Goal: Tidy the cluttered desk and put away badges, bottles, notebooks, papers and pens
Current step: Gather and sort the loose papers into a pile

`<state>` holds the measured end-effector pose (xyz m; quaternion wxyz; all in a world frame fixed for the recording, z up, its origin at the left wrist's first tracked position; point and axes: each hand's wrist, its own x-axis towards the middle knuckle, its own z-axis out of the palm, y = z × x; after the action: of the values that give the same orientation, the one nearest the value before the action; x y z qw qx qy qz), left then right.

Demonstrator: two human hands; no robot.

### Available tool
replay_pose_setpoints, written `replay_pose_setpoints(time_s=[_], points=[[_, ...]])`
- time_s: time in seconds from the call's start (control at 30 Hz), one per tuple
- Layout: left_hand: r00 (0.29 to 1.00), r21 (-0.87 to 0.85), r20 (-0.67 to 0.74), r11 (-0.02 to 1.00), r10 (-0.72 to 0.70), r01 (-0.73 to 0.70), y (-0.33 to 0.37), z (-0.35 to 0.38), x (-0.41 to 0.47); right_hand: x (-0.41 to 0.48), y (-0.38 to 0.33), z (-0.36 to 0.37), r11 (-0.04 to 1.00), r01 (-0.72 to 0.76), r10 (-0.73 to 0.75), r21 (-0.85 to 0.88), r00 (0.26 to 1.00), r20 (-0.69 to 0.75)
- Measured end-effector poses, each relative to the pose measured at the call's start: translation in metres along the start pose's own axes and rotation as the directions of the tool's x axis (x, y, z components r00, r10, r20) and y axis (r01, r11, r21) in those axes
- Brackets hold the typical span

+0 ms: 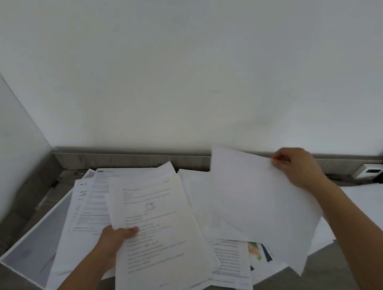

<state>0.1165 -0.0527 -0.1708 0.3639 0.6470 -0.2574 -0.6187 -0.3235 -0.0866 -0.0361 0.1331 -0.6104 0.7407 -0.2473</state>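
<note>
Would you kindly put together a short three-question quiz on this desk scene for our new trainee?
1. Multiple choice: the left hand grips A) a bottle, B) a printed sheaf of papers, C) a badge.
2. True or false: every paper lies flat on the desk.
3. Fill the gap: the blank sheet is pinched at its upper corner by the ___ hand.
Key: 1 B; 2 false; 3 right hand.
</note>
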Motion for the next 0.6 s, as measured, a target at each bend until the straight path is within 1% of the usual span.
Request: replay_pose_setpoints(time_s=[0.07, 0.1, 0.13, 0.2, 0.3, 0.43, 0.5, 0.6], points=[[1.000, -0.003, 0.004, 1.000, 0.005, -0.005, 0.000, 0.000, 0.000, 0.009, -0.012, -0.006, 0.983, 0.063, -0.072, 0.173, 0.996, 0.049], [1.000, -0.007, 0.004, 1.000, 0.010, -0.010, -0.001, 0.000, -0.001, 0.014, -0.017, -0.003, 0.975, 0.082, -0.099, 0.206, 0.992, 0.073], [1.000, -0.004, 0.006, 1.000, 0.015, -0.015, -0.001, 0.000, -0.001, 0.018, -0.019, 0.005, 0.976, 0.090, -0.112, 0.199, 0.988, 0.103], [1.000, -0.006, -0.005, 1.000, 0.020, -0.020, -0.003, -0.001, -0.002, 0.027, -0.019, 0.035, 0.989, 0.091, -0.113, 0.120, 0.975, 0.192], [1.000, -0.001, -0.015, 1.000, 0.012, -0.012, -0.006, -0.003, -0.002, 0.037, -0.010, 0.088, 0.995, 0.093, -0.073, -0.041, 0.937, 0.340], [1.000, 0.019, -0.022, 1.000, 0.022, -0.021, -0.008, -0.004, -0.004, 0.043, 0.002, 0.128, 0.970, 0.090, 0.032, -0.227, 0.876, 0.481], [1.000, 0.024, -0.021, 0.999, 0.024, -0.023, -0.008, -0.003, -0.004, 0.044, 0.001, 0.132, 0.938, 0.112, 0.080, -0.328, 0.850, 0.520], [1.000, 0.042, -0.010, 0.999, 0.018, -0.018, -0.006, -0.003, -0.004, 0.047, -0.003, 0.127, 0.889, 0.154, 0.112, -0.432, 0.840, 0.531]])
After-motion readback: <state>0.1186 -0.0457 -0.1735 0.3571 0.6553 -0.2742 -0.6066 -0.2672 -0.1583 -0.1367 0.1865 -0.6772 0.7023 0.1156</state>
